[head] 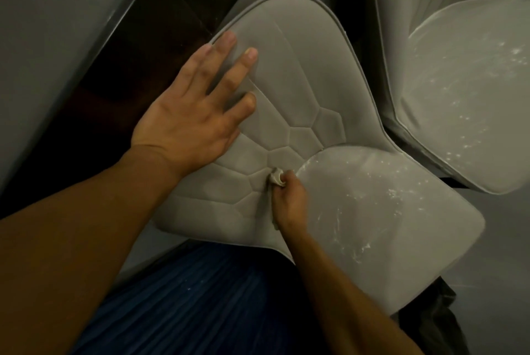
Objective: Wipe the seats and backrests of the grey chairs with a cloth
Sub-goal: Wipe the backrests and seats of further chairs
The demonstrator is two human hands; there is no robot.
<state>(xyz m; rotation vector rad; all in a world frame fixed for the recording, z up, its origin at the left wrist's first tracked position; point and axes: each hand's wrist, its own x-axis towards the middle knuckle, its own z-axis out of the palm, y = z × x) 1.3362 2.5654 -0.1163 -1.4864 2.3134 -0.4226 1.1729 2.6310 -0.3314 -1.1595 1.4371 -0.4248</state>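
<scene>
Cloth (276, 177) between backrest (301, 67) and seat (387, 211); second chair (464, 96) to the right

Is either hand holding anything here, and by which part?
The right hand grips a small cloth around its middle, a wad poking out at the front. The left hand holds nothing, resting flat on the backrest.
</scene>
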